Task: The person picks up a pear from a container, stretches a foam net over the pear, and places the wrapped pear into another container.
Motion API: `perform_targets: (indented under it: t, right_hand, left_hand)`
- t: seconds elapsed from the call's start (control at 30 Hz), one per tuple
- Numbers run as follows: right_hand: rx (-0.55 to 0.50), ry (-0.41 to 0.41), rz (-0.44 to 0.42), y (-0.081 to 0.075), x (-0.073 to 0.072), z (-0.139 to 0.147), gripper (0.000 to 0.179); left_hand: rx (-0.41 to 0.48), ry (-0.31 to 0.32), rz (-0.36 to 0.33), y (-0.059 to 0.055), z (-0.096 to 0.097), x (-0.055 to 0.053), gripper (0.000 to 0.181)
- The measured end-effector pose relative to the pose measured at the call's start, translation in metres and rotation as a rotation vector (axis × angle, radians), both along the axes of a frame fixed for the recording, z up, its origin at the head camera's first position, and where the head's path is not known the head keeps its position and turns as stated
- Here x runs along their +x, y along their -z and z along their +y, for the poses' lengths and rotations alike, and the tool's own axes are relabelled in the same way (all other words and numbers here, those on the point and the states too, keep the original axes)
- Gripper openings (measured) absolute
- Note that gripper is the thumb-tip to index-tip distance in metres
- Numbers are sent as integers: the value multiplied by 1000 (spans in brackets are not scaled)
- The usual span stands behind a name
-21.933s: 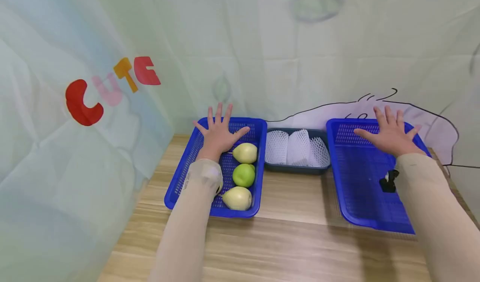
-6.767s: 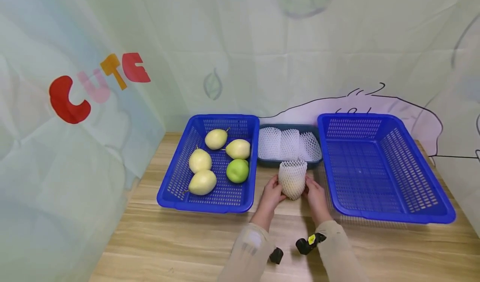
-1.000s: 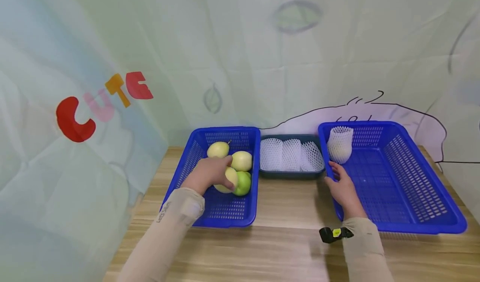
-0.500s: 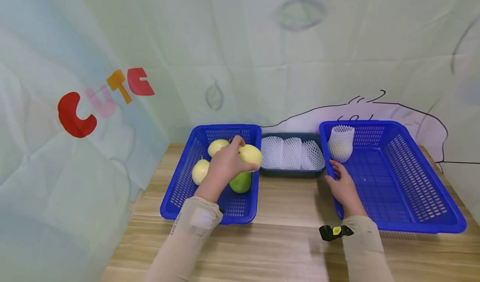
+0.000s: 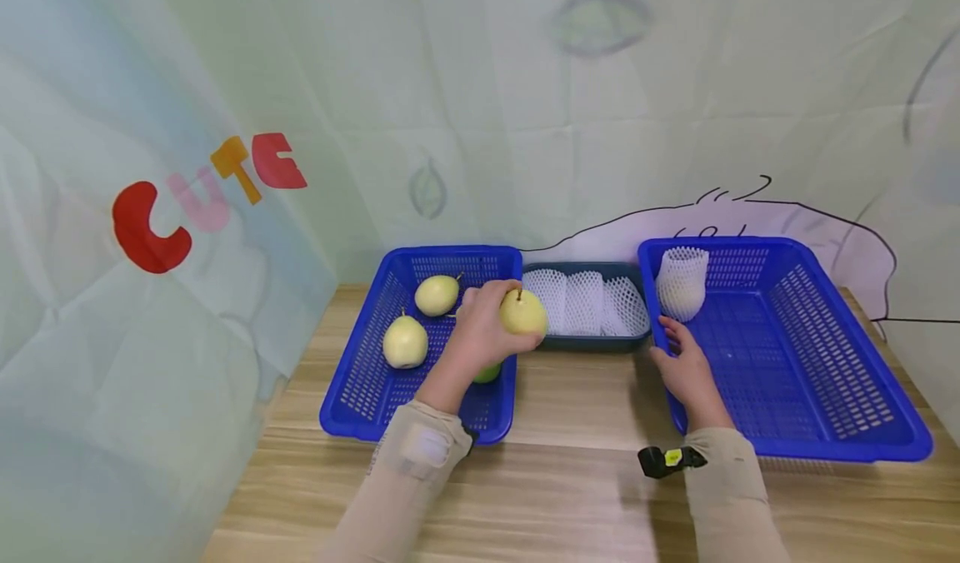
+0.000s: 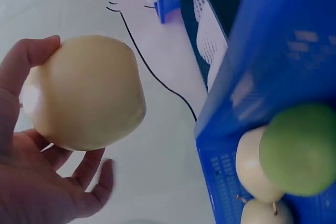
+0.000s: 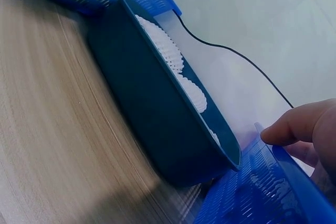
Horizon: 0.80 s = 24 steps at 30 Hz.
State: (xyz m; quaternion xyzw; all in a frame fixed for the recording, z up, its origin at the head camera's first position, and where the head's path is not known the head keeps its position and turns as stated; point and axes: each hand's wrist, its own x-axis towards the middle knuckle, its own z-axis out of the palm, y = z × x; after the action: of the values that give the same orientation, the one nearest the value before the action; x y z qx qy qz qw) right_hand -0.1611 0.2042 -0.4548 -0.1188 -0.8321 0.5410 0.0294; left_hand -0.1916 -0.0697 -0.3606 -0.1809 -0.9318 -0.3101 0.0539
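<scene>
My left hand (image 5: 480,330) grips a pale yellow pear (image 5: 522,315) above the right side of the left blue basket (image 5: 352,425). Fingers and thumb wrap its sides in the left wrist view, and the stem faces up in the head view. Two pale pears, one at the front (image 5: 405,342) and one at the back (image 5: 437,296), lie in that basket. A green apple (image 6: 299,148) there is partly hidden by my hand in the head view. My right hand (image 5: 686,376) holds the left rim of the right blue basket (image 5: 825,453), thumb outside it.
Between the baskets stands a dark teal tray (image 7: 152,103) with several white foam net sleeves (image 5: 585,305). A pale fruit in a foam net (image 5: 682,284) stands in the right basket's back left corner. A printed cloth (image 5: 480,130) hangs behind the wooden table (image 5: 570,480).
My left hand has lifted the pear from the left basket and carried it right toward the tray. Earlier, a netted fruit went from between both hands into the right basket. The right hand stays put.
</scene>
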Motion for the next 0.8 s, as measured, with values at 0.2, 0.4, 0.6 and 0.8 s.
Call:
perform_targets:
  t: [0.2, 0.4, 0.6, 0.8]
  right_hand:
    - [8, -6, -13, 0, 0, 0, 55]
    - [6, -11, -12, -2, 1, 0, 55]
    - [2, -14, -1, -4, 0, 0, 54]
    - [-12, -13, -13, -3, 0, 0, 56]
  left_hand:
    - [240, 105, -74, 12, 11, 4, 69]
    - [382, 61, -164, 24, 26, 11, 73]
    - [473, -8, -216, 36, 41, 17, 71]
    - [451, -21, -164, 53, 50, 20, 69]
